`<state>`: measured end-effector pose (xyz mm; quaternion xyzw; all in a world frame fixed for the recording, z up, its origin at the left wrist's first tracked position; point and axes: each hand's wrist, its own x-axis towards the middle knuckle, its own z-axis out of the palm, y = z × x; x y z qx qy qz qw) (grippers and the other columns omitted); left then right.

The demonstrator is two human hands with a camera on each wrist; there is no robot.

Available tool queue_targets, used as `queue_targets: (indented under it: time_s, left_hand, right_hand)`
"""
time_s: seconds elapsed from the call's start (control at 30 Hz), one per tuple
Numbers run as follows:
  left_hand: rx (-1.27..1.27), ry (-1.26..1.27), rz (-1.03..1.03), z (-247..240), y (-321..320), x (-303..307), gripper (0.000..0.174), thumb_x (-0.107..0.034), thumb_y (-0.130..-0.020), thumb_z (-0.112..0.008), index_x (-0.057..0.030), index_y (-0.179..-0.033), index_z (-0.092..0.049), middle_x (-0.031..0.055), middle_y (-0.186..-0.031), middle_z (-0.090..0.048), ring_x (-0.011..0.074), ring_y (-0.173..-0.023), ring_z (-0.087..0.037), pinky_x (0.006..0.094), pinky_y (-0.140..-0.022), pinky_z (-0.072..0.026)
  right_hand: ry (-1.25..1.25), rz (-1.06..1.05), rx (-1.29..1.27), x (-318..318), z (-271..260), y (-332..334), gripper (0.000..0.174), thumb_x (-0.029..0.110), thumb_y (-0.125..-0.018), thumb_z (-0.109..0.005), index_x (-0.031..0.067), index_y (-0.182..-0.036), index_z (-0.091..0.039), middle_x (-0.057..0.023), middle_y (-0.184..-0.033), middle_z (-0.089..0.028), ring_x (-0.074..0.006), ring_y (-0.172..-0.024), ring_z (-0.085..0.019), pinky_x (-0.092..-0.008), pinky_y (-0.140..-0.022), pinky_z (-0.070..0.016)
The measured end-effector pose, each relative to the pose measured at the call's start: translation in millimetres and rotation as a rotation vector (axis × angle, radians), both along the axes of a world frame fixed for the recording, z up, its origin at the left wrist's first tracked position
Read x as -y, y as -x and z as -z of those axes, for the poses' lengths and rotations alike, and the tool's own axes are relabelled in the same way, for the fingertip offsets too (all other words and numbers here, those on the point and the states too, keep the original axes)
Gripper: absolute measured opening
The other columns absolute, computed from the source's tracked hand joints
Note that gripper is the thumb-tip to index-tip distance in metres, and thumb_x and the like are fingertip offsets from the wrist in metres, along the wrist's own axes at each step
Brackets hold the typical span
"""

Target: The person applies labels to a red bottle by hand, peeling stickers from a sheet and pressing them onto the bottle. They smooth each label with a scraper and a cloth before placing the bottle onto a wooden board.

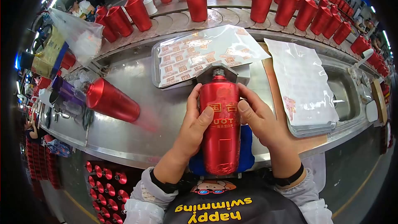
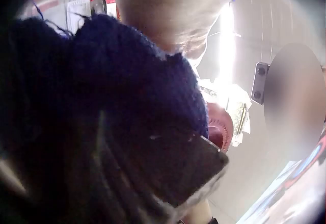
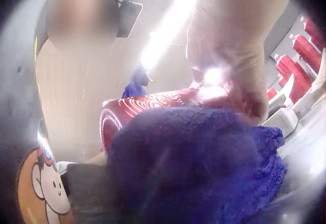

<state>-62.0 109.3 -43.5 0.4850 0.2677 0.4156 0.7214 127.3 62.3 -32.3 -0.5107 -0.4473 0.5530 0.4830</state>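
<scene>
Both hands, left hand (image 1: 195,122) and right hand (image 1: 259,118), clasp one red bottle (image 1: 219,128) lying over a blue cloth (image 1: 247,149) at the steel counter's (image 1: 166,116) edge; fingers curl around it; one second bottle (image 1: 112,99) lies leftward; two label sheets (image 1: 207,52) rest beyond.

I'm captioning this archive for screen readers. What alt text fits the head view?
A person's left hand and right hand grip a red bottle lying over a blue cloth at a steel counter, its neck pointing away into a metal block. Behind it lie sheets of labels, and rows of red bottles stand on a conveyor.
</scene>
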Motion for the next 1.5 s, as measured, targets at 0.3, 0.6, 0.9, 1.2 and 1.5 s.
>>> queue_targets:
  time_s: [0.3,0.6,0.9,1.2,1.5]
  left_hand:
    - [-0.032,-0.06,0.01,3,5,-1,0.096,-0.04,-0.093,-0.065,0.0016,-0.153,-0.003,0.0189,-0.149,-0.031,0.0243,-0.135,-0.038,0.0363,-0.111,-0.0328]
    - [-0.173,-0.127,0.024,-11,4,1,0.104,-0.029,-0.088,-0.072,0.0014,-0.153,0.002,0.0195,-0.147,-0.033,0.025,-0.133,-0.04,0.038,-0.11,-0.0345]
    - [-0.082,-0.093,0.001,-2,5,2,0.098,-0.035,-0.091,-0.068,-0.0001,-0.154,-0.002,0.0199,-0.147,-0.033,0.0244,-0.134,-0.039,0.0374,-0.11,-0.0341]
    - [-0.099,-0.006,-0.013,-5,1,-12,0.079,-0.037,-0.097,-0.061,0.0003,-0.151,-0.018,0.0163,-0.139,-0.044,0.0192,-0.125,-0.047,0.0325,-0.105,-0.0395]
    - [-0.052,-0.059,0.033,-3,7,-2,0.098,-0.043,-0.091,-0.068,-0.0001,-0.154,-0.006,0.0178,-0.15,-0.03,0.0236,-0.134,-0.04,0.0355,-0.11,-0.0344]
  right_hand:
    - [-0.054,-0.027,-0.207,0,7,3,0.09,0.038,-0.091,-0.07,-0.0076,-0.15,-0.019,-0.0241,-0.144,-0.042,-0.0276,-0.133,-0.044,-0.0364,-0.109,-0.0373]
    - [-0.123,-0.058,-0.151,1,16,4,0.103,0.039,-0.085,-0.077,-0.0088,-0.151,-0.014,-0.0264,-0.15,-0.032,-0.0322,-0.139,-0.035,-0.0401,-0.113,-0.0309]
    - [-0.157,-0.066,-0.108,0,20,0,0.101,0.044,-0.085,-0.075,-0.0092,-0.15,-0.018,-0.0275,-0.147,-0.036,-0.0323,-0.137,-0.038,-0.0395,-0.112,-0.0323]
    - [-0.097,0.054,-0.062,-9,9,8,0.085,0.041,-0.09,-0.07,-0.0066,-0.147,-0.029,-0.0234,-0.137,-0.047,-0.0256,-0.124,-0.05,-0.0356,-0.103,-0.0414]
    - [-0.152,-0.05,-0.079,1,13,2,0.099,0.044,-0.086,-0.073,-0.004,-0.152,-0.017,-0.0237,-0.144,-0.039,-0.0297,-0.131,-0.044,-0.0384,-0.106,-0.0392]
